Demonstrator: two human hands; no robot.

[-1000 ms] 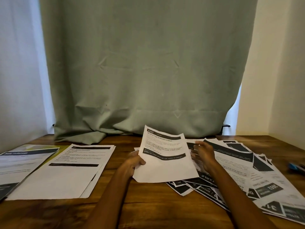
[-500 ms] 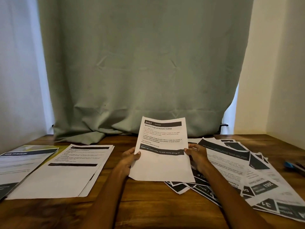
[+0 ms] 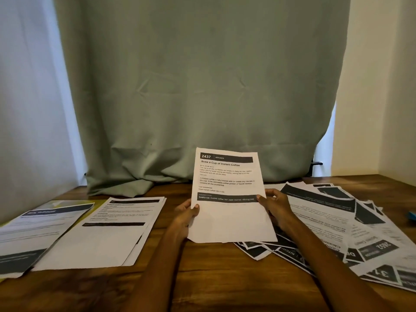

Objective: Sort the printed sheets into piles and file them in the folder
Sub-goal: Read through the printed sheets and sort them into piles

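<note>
Sheet 2437 (image 3: 227, 194), headed "Brew a Cup of Instant Coffee", stands tilted up over the table's (image 3: 202, 278) middle. Our left hand (image 3: 183, 218) pinches its left edge, our right hand (image 3: 276, 210) its right edge. Two neat piles (image 3: 101, 230) lie toward the left edge, a loose spread of sheets (image 3: 337, 224) toward the right.

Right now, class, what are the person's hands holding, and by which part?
Both hold one printed sheet, headed "Brew a Cup of Instant Coffee": left hand pinches its left edge, right hand its right edge.
</note>
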